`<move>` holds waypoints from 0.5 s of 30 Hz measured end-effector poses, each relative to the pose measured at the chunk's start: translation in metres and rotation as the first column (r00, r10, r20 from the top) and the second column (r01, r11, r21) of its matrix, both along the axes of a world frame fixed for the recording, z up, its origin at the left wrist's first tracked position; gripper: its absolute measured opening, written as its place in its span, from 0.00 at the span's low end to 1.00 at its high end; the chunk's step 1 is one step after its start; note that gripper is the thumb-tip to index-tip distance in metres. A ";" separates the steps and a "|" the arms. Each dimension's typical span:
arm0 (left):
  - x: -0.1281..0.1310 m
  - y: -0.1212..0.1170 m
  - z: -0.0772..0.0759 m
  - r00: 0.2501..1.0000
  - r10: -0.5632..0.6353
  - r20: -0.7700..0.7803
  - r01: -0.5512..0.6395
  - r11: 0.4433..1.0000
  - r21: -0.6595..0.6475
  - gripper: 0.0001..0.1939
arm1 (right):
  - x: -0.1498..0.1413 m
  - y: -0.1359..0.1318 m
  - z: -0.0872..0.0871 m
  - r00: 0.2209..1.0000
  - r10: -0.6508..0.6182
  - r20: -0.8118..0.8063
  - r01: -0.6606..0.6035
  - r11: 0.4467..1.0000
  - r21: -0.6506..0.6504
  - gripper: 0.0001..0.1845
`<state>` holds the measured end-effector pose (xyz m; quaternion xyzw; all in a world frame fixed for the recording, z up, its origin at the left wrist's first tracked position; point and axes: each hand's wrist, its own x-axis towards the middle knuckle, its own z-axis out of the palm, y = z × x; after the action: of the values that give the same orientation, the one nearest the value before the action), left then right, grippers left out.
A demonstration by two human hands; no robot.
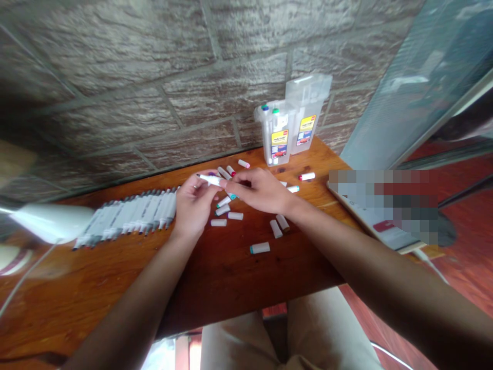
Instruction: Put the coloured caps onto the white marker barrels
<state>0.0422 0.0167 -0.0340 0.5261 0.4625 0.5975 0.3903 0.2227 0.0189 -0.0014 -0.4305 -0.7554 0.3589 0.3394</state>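
Note:
A white marker (210,180) is held between my two hands above the table, its dark tip bare and pointing left. My left hand (193,208) curls around it, thumb below the barrel. Pinched at the marker's right end are the fingertips of my right hand (260,190); whether they also hold a cap is hidden. A bit of purple shows behind the marker. Loose marker caps lie under and around the hands, among them a white cap (219,222), a teal-ended cap (260,248) and a red-ended cap (307,176).
A long row of markers (127,216) lies side by side at left, near a white lamp (54,221). Against the brick wall (134,92) stand a clear case (275,136) holding a few markers and another clear case (308,113). A laptop (370,216), partly blurred out, sits at right.

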 end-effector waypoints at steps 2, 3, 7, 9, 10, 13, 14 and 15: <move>0.000 0.001 0.000 1.000 0.006 -0.008 -0.006 1.000 -0.002 0.17 | 0.000 0.000 0.000 1.000 0.000 0.008 0.000 1.000 -0.005 0.31; -0.001 0.001 0.000 1.000 0.009 -0.015 -0.009 1.000 -0.003 0.17 | 0.000 0.000 0.000 1.000 0.000 0.013 0.000 1.000 -0.009 0.31; -0.001 0.001 -0.002 0.999 0.013 -0.030 -0.013 1.000 0.008 0.17 | 0.000 0.000 0.000 1.000 0.000 0.009 0.000 1.000 -0.002 0.32; -0.001 0.000 -0.003 1.000 0.018 -0.023 -0.018 1.000 0.021 0.16 | -0.001 -0.001 0.000 1.000 0.003 0.002 -0.003 1.000 0.008 0.32; -0.001 0.000 -0.003 1.000 0.022 -0.020 -0.021 0.999 0.027 0.16 | -0.001 -0.001 0.001 1.000 0.005 0.001 -0.005 1.000 0.010 0.32; -0.001 0.000 -0.002 1.000 0.019 -0.023 -0.019 1.000 0.020 0.16 | -0.001 -0.002 0.002 1.000 0.001 0.004 -0.001 1.000 -0.002 0.32; -0.001 0.000 -0.002 1.000 0.017 -0.024 -0.016 1.000 0.010 0.16 | -0.001 -0.001 0.002 1.000 0.000 0.007 0.001 1.000 -0.010 0.32; -0.001 0.000 -0.001 1.000 0.014 -0.024 -0.014 1.000 0.001 0.17 | -0.001 -0.001 0.002 1.000 -0.002 0.010 0.002 1.000 -0.016 0.32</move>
<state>0.0415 0.0171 -0.0351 0.5299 0.4707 0.5941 0.3804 0.2222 0.0177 0.0009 -0.4358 -0.7538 0.3624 0.3325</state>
